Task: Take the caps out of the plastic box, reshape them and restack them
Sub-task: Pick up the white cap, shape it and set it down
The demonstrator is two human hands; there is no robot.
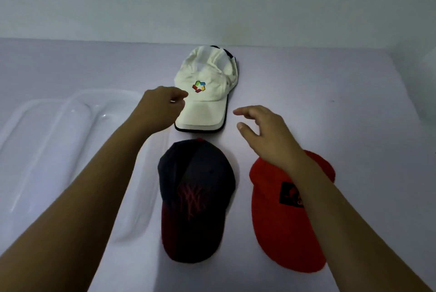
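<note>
We saw the plastic box (47, 138) along the left edge of the tabletop (330, 79); toward the far edge, at the middle, the top cap (207, 103) lay on a lower cap (200, 129), both brims pointing at the near edge; before that stack the middle cap (195, 197) lay just right of the box; the right-hand cap (278, 216) lay beside it, apart, toward the right edge.

Interlocked red "NY" monogram (191, 199) on the navy cap (195, 235); black patch (289, 193) on the red cap (273, 223) unreadable.
</note>
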